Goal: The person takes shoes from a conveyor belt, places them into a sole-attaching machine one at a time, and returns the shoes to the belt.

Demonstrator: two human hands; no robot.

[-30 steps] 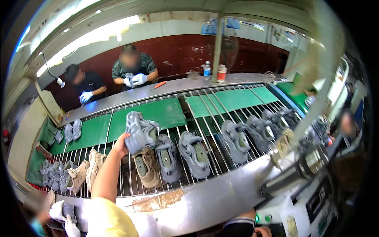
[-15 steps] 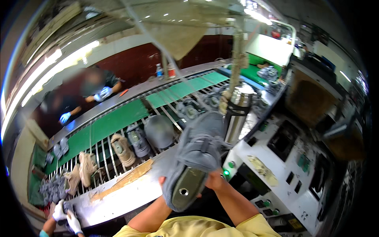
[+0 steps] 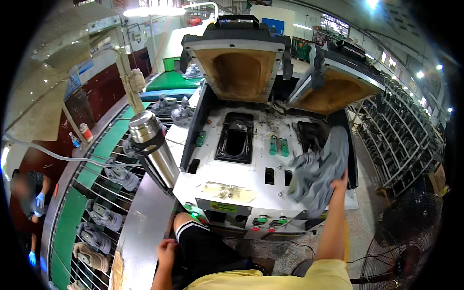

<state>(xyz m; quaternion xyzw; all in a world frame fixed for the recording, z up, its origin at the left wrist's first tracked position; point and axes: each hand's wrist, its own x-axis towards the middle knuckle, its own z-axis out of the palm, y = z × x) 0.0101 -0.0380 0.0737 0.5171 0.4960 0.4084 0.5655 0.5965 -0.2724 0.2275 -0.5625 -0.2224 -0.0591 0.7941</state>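
A grey sneaker [image 3: 323,169] is in my right hand [image 3: 340,184], gripped at its side, with fingers partly behind it. It is held tilted and slightly blurred over the right half of a white two-station machine [image 3: 212,174]. Behind the shoe, the right dark well [image 3: 311,133] is partly covered; the left well [image 3: 235,138] shows as an opening with a black rim. My left hand [image 3: 167,251] is low beside my thigh near the metal bench, fingers curled with nothing visible in them.
Two raised lids [image 3: 237,67] with brown hollow pads stand over the machine. A steel thermos [image 3: 153,150] is on the bench [image 3: 145,217] at left, beside a roller conveyor with several shoes [image 3: 104,215]. A fan [image 3: 406,232] and a shoe rack [image 3: 396,140] stand at right.
My view has turned right toward the machine. The sneaker, earlier between both hands over the bench, is now in my right hand above the machine; my left hand has let go and dropped.
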